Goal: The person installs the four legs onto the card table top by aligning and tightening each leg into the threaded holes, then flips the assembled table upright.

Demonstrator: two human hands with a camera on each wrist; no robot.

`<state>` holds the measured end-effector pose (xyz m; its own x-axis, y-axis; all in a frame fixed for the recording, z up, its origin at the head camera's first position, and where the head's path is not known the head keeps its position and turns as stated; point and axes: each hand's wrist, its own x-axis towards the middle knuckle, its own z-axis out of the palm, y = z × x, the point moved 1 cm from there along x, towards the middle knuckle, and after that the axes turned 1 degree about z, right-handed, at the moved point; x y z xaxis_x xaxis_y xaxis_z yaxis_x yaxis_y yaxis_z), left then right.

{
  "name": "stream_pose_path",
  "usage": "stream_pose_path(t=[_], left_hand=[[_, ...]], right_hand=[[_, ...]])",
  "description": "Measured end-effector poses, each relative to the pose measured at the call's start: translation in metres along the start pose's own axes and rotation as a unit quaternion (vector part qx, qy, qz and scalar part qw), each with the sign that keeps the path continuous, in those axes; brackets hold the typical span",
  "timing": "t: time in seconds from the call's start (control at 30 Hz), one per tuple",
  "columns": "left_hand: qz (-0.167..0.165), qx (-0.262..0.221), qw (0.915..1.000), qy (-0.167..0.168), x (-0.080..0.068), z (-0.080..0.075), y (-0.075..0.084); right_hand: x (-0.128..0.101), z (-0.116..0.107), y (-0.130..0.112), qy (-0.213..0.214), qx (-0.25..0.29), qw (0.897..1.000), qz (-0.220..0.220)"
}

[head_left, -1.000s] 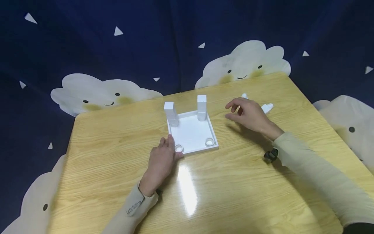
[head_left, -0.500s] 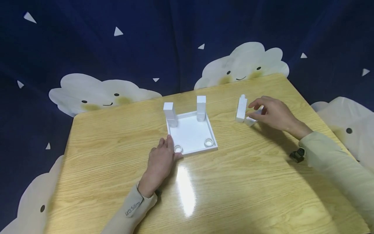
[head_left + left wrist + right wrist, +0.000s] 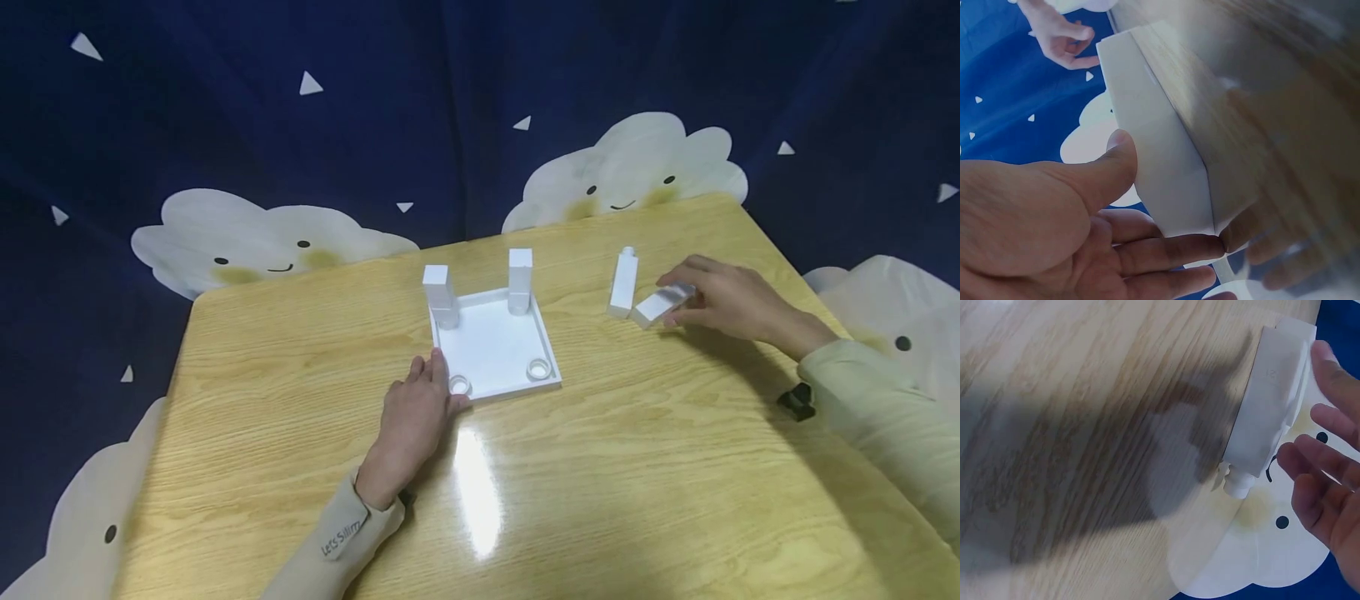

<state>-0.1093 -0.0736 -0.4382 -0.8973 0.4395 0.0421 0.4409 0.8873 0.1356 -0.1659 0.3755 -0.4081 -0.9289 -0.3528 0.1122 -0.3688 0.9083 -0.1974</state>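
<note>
A white square tray [image 3: 495, 342] with a low rim lies on the table. Two white square posts [image 3: 438, 287] stand upright at its far corners; round ring sockets [image 3: 538, 368] show at the near corners. My left hand [image 3: 412, 417] rests against the near-left corner, its thumb on one wall and fairly straight fingers along the other [image 3: 1154, 125]. Over on the right, two more posts lie flat. My right hand [image 3: 727, 300] spreads thumb and fingers about the end of the nearer lying post [image 3: 654, 307]; a firm grip is not visible. Its round peg [image 3: 1238, 484] shows in the right wrist view.
The other lying post [image 3: 622, 283] is just left of the one at my right hand. A wooden table [image 3: 300, 358] carries everything. Behind it hangs a dark blue curtain [image 3: 375, 100] with cloud faces.
My right hand has moved right, from beside the tray, past one lying post to the other, uncovering the first. The left hand stays at the tray's corner.
</note>
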Motion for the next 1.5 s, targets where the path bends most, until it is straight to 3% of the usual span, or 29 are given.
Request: stream_pose_path(t=[0.27,0.6,1.07,1.5], left_hand=[[0.002,-0.001,1.0,0.006,-0.001,0.002,0.001],[-0.004,0.001,0.9999,0.013,-0.001,0.003,0.0],[-0.002,-0.001,0.9999,0.011,-0.002,0.002,0.0],[-0.009,-0.005,0.9999,0.003,0.0,0.003,0.0]], right_hand=[[0.0,0.004,0.003,-0.007,-0.032,0.998,-0.045],[0.003,0.013,0.005,0.014,-0.081,0.991,-0.108],[0.007,0.024,0.012,0.034,-0.092,0.989,-0.113],[-0.007,0.018,0.012,0.048,-0.08,0.993,-0.074]])
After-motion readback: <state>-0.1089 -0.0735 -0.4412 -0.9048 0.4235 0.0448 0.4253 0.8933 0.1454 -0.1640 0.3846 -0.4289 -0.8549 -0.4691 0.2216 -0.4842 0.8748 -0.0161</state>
